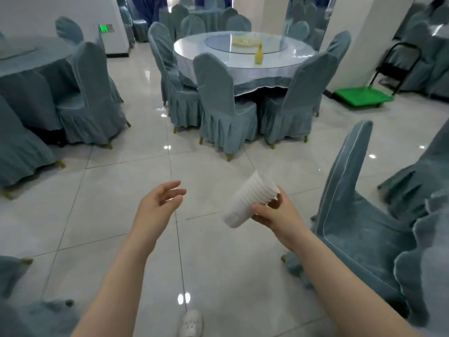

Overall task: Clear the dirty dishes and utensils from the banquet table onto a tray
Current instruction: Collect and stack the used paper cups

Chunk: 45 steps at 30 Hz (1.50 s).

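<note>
— How do the arms lie?
— Both bare forearms reach forward from the bottom edge, well apart.
— And the left hand (161,200)?
— Held out in the air, palm turned inward, fingers loosely bent, holding nothing.
— The right hand (274,214)?
— Raised at about the same height, thumb and fingers curled around a stack of white cups (247,203), which tilts up and to the left.
</note>
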### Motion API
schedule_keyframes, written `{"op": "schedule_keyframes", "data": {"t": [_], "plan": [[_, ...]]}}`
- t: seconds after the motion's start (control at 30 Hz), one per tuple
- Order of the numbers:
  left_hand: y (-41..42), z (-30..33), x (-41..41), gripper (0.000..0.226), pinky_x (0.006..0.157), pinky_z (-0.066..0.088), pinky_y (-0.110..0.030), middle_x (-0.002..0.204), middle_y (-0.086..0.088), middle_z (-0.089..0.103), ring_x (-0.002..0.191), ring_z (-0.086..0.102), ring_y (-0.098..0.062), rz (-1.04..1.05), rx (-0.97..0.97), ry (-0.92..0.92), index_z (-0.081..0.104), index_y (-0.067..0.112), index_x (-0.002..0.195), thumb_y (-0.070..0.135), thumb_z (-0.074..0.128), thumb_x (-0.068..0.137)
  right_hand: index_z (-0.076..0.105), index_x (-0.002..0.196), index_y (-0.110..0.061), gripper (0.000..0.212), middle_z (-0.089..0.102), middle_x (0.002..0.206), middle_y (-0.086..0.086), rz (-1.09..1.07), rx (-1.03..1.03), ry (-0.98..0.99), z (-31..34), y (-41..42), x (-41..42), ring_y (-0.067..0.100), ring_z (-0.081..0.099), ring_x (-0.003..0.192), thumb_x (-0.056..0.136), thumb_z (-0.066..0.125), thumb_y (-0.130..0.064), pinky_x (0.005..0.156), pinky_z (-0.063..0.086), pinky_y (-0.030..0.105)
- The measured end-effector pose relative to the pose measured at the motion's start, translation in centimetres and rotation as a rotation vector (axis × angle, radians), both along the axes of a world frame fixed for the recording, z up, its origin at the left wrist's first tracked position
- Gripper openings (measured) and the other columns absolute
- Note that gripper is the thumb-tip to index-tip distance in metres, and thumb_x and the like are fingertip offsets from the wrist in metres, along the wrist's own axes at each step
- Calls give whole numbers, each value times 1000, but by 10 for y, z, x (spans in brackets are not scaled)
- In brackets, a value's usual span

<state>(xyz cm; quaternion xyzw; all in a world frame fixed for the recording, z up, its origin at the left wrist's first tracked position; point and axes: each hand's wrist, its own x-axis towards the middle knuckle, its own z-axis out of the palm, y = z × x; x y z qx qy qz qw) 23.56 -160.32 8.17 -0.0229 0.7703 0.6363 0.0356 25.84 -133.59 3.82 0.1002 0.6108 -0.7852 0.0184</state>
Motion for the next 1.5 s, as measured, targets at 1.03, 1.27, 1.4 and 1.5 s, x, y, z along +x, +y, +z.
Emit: {"op": "schedule_keyframes", "data": {"t": [1.03, 1.27, 1.4, 1.5], "plan": [[602, 77, -601, 32, 94, 47, -41, 108, -3, 73, 101, 69, -21, -1033, 336, 16, 65, 23, 111, 26, 64, 79, 62, 118, -17, 45, 72, 108, 4, -1111, 67, 169, 59, 489, -354, 19, 69, 94, 76, 74, -6, 74, 55, 31], [763, 67, -688, 24, 81, 47, -31, 104, 4, 74, 94, 71, -15, -1265, 279, 2, 62, 25, 113, 12, 52, 96, 66, 109, -24, 42, 74, 96, -2, -1379, 40, 148, 55, 584, -409, 17, 70, 78, 70, 77, -13, 69, 57, 32], [860, 76, -694, 23, 83, 49, -30, 99, 6, 75, 92, 71, -15, -1352, 244, -51, 63, 25, 108, 9, 51, 96, 63, 114, -23, 55, 73, 105, -2, -1556, -38, 166, 49, 622, -412, 17, 71, 94, 62, 78, -16, 69, 57, 29], [929, 76, -677, 22, 81, 49, -29, 96, 7, 75, 88, 72, -12, -1468, 228, -68, 63, 24, 109, 11, 52, 95, 61, 115, -22, 49, 71, 110, 1, -1717, -44, 145, 35, 653, -405, 18, 69, 99, 69, 74, -9, 75, 57, 30]]}}
